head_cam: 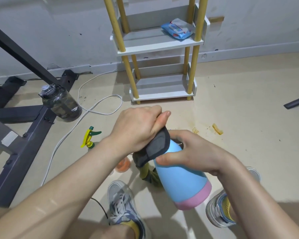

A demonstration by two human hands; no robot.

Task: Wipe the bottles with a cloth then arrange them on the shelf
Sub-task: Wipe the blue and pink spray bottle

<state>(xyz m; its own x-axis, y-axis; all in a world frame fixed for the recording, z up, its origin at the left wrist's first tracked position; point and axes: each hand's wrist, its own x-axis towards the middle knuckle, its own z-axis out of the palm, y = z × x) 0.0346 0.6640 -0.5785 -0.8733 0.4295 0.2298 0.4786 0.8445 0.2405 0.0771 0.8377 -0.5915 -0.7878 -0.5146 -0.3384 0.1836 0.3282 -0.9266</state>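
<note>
My right hand (195, 152) curls round the tilted blue bottle (181, 181) above the floor (235, 104); left hand (136, 130) pinches the dark cloth (158, 145) over its top; smooth, probably slippery; I'd grip the shoulder.

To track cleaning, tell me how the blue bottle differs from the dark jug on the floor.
The blue bottle is opaque with a pink base; the dark jug is see-through grey. The blue bottle is held tilted by the right hand, the left hand pressing a cloth on its top; the dark jug stands untouched on the floor. Neither is on the shelf.
</note>
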